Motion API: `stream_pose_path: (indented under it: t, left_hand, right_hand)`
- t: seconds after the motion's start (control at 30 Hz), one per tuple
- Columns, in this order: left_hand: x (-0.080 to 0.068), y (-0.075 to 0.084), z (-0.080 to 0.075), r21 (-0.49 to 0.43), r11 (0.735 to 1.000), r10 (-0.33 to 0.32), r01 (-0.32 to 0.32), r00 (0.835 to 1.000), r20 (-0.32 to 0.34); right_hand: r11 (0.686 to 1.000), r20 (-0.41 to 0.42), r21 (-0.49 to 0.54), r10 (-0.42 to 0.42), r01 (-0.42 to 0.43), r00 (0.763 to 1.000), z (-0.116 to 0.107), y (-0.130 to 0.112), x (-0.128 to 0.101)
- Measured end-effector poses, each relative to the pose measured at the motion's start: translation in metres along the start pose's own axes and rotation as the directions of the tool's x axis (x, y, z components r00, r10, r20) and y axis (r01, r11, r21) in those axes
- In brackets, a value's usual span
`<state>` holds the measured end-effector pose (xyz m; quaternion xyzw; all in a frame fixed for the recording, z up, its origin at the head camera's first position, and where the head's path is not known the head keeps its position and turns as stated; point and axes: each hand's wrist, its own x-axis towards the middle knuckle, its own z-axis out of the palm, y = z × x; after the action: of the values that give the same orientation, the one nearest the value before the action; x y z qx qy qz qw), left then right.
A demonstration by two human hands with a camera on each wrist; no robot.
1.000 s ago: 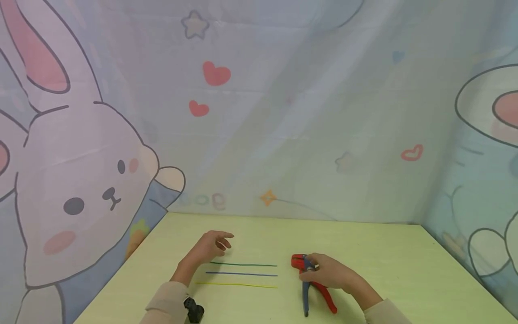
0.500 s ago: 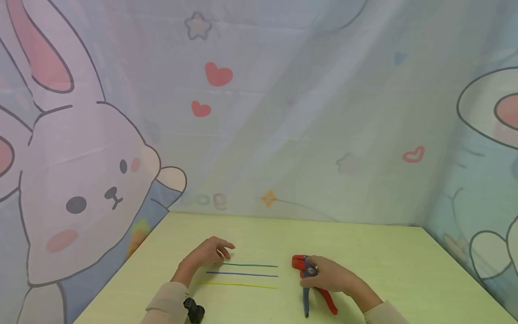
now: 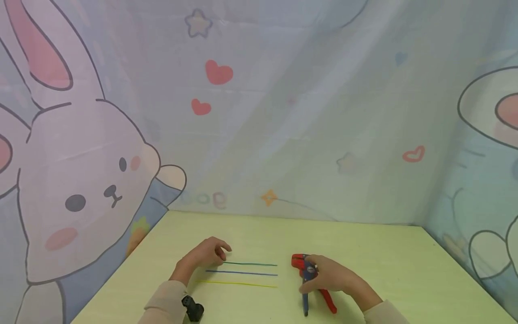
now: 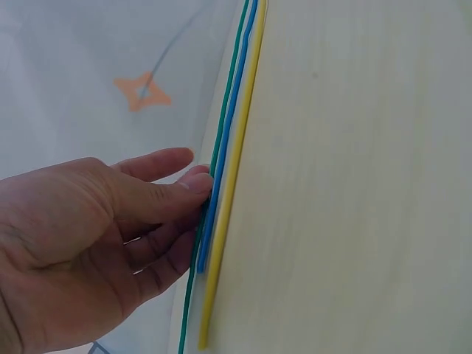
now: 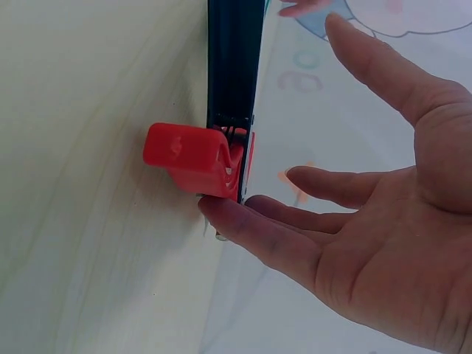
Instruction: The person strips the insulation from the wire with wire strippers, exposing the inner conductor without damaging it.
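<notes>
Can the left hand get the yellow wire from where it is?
Probably yes. The left hand touches the green wire; the yellow wire lies close by, with only the blue wire between.

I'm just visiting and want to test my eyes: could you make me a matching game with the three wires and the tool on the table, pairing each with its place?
Things:
1. green wire
2. blue wire
3. yellow wire
4. stripper

Places:
A. under the right hand
B. nearest the person
C. middle of the three
D. farthest back, its end at the left hand

Pairs: 1-D, 2-C, 3-B, 4-A
</notes>
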<state>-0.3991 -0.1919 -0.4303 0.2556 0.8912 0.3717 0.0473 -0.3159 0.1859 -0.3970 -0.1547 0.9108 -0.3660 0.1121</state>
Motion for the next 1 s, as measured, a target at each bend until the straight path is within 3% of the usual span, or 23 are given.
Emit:
stream_pose_path:
  t: [0.33, 0.53, 0.67, 1.0]
  left_hand:
    - [0.000, 0.002, -0.005, 0.048, 0.999, -0.006, 0.004, 0.999, 0.036]
    - [-0.001, 0.008, -0.005, 0.162, 0.985, 0.038, -0.052, 0.995, 0.089]
    - [0.000, 0.011, -0.004, 0.247, 0.966, 0.060, -0.075, 0.996, 0.066]
    - [-0.002, 0.009, 0.000, 0.252, 0.967, 0.009, -0.023, 0.998, 0.057]
  right_hand:
    - [0.999, 0.030, -0.034, -0.027, 0.028, 0.999, -0.002, -0.003, 0.001]
    - [0.999, 0.039, -0.031, -0.041, 0.042, 0.998, -0.003, -0.003, -0.001]
    - [0.998, 0.015, -0.067, 0.001, 0.000, 1.000, -0.003, -0.003, 0.000]
    - [0.998, 0.023, -0.066, 0.023, -0.022, 0.999, -0.001, -0.002, -0.001]
